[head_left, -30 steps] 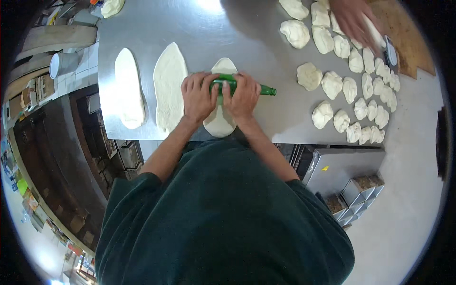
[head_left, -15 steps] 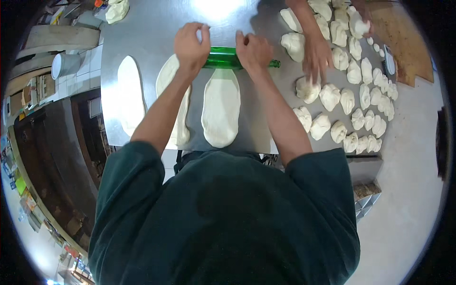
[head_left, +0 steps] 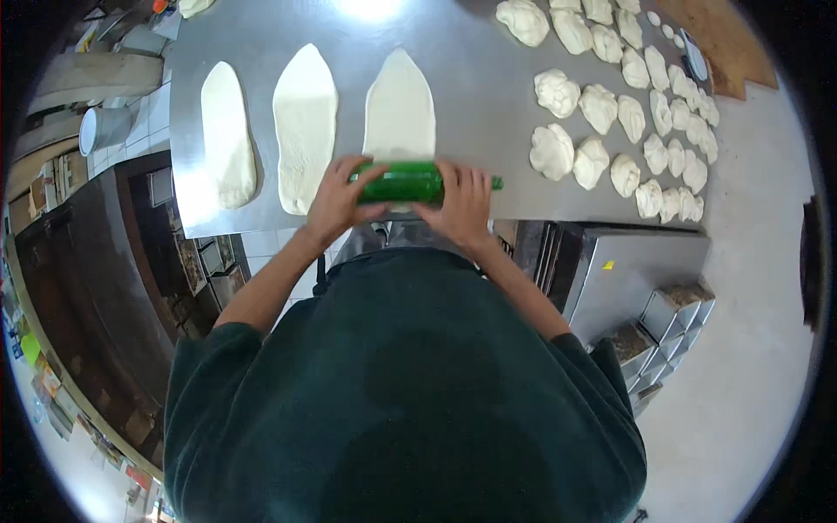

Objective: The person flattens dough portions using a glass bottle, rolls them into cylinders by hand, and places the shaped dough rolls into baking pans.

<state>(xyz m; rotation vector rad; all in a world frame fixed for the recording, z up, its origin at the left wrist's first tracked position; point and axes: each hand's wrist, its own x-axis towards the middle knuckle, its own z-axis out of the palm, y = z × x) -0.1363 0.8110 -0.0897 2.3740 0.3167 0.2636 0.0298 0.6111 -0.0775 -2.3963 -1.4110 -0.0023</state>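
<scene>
A green glass bottle (head_left: 403, 182) lies sideways across the near end of a long flat sheet of dough (head_left: 399, 109). My left hand (head_left: 336, 199) is closed round the bottle's left end. On its right end, beside the neck, my right hand (head_left: 460, 202) has its fingers over the glass. The bottle covers the dough's near part. To the left, a second flat dough strip (head_left: 305, 122) and a third dough strip (head_left: 228, 135) lie side by side on the metal table (head_left: 479, 96).
Several dough lumps (head_left: 599, 109) stand in rows on the table's right side, near a small scale (head_left: 695, 59). A wooden board (head_left: 728, 44) lies beyond. Metal tins (head_left: 676, 318) sit below the table at right; a white bucket (head_left: 103, 131) is at far left.
My hands have drawn the bottle from the dough's far end to its near end. The other person's hands have left the dough lumps and are out of view. The view has shifted.
</scene>
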